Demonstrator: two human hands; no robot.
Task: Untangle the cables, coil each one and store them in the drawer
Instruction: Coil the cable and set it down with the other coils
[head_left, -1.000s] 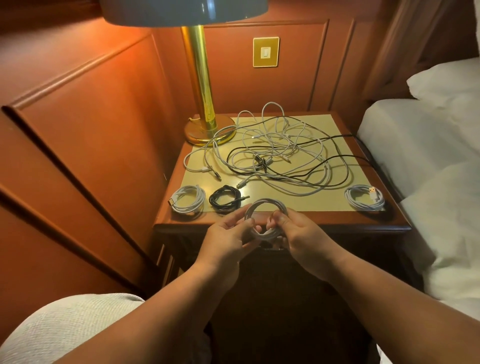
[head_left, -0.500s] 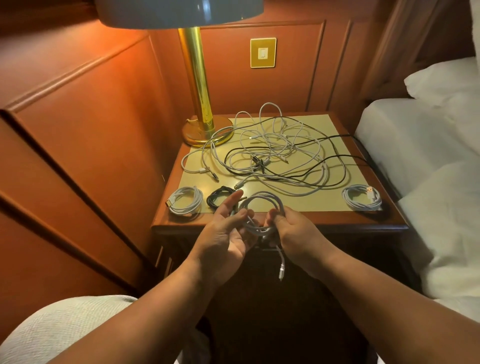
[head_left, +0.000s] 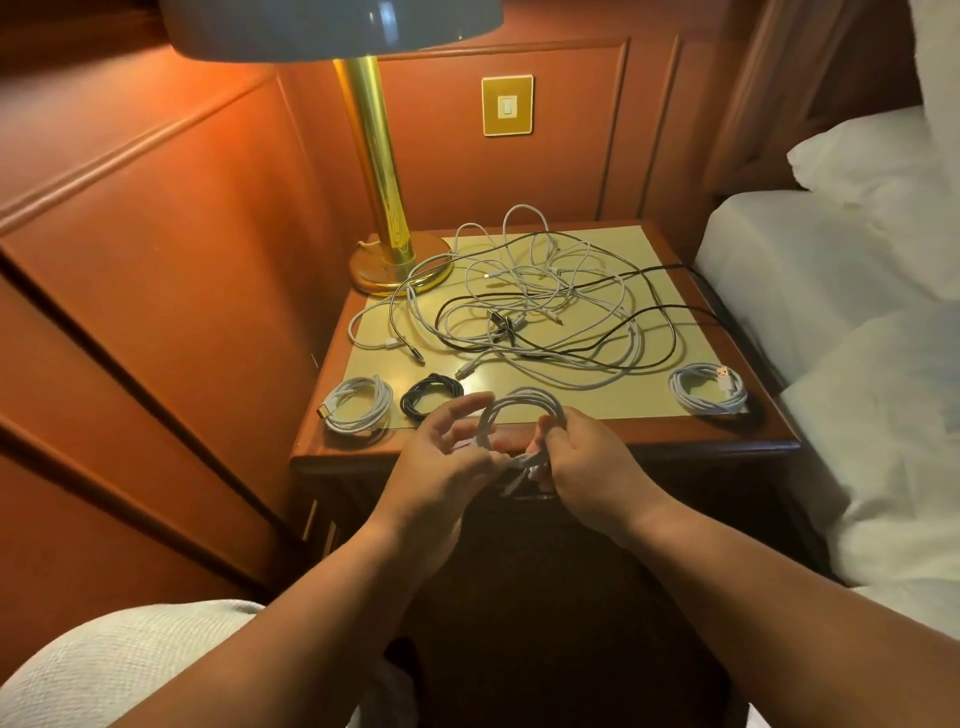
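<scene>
the drawer front sits in shadow under both hands, hard to make out. the lamp (head_left: 387, 208) shade is cut off at the top. the left hand (head_left: 441, 467) and right hand (head_left: 582, 462) hold a white coil (head_left: 519, 410) just past the counter (head_left: 571, 431) front edge, fingers curled round it; its loose end is blurred. behind lie a white bundle (head_left: 358, 405), a black bundle (head_left: 428, 397), another white bundle (head_left: 709, 389) by the right edge near the bed (head_left: 831, 270), and a tangle of cables (head_left: 545, 306) mid-counter.

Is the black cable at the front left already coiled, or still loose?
Coiled. The black cable lies in a tight round bundle on the nightstand, apart from the tangle.
</scene>
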